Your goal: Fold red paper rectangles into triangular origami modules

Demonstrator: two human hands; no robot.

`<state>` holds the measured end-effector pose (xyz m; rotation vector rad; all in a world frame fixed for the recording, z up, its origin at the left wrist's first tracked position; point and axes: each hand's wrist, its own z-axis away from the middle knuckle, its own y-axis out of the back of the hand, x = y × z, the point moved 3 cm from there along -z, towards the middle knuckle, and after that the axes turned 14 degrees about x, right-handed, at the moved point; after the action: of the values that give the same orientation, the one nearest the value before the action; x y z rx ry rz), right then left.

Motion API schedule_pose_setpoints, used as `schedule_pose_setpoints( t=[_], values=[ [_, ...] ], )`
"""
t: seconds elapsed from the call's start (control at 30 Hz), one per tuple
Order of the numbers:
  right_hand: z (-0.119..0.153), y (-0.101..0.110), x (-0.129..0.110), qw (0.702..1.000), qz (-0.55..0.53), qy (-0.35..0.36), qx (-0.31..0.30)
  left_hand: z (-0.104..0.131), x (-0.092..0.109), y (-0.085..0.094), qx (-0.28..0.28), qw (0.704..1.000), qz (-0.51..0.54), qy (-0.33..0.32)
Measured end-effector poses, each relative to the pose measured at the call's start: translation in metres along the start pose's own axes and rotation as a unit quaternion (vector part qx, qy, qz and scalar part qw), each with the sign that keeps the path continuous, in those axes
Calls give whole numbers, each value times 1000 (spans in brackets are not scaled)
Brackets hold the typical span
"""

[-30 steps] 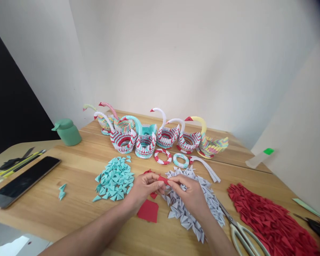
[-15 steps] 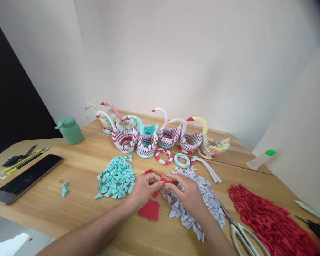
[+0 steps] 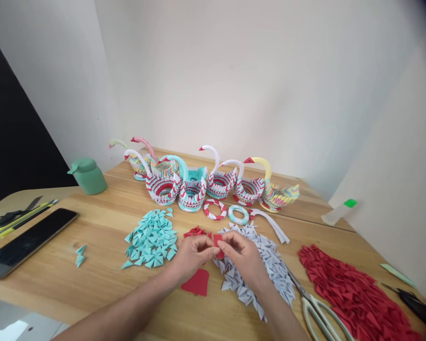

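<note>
A small folded strip of red paper (image 3: 217, 240) stands upright between my two hands. My left hand (image 3: 195, 251) pinches its left side, and my right hand (image 3: 239, 251) grips it from the right with thumb and fingers. Just below on the wood lies a red paper sheet (image 3: 196, 283). Behind my left fingers is a small heap of red folded pieces (image 3: 196, 231). Grey-white folded paper triangles (image 3: 273, 258) spread beneath and beyond my right hand. A pile of turquoise triangles (image 3: 152, 239) lies to the left of my left hand.
Several paper swans (image 3: 192, 192) line the back, with a red-and-white ring (image 3: 215, 209), a turquoise-and-white ring (image 3: 238, 215) and a white swan neck (image 3: 271, 225) before them. Scissors (image 3: 315, 308) and a large red pile (image 3: 355, 293) lie right; a phone (image 3: 31, 241) and green container (image 3: 88, 176) left.
The red paper between my fingers has turned from lying flat to standing upright. My hands stay close together, and the whole view has shifted slightly.
</note>
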<state>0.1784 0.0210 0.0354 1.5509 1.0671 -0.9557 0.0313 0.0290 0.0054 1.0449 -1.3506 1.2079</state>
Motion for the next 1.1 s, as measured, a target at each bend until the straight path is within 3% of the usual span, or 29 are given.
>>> schedule_pose_setpoints(
  t=[0.3,0.73,1.1],
  values=[
    [-2,4,4,1000,21,19,14,0,-2,1,4,999,-50,2],
    [-2,3,1,998,45,28,19,0,-5,-1,-7,1000,-13,19],
    [-1,1,1,999,38,23,12,2,0,0,-2,999,-43,-1]
  ],
)
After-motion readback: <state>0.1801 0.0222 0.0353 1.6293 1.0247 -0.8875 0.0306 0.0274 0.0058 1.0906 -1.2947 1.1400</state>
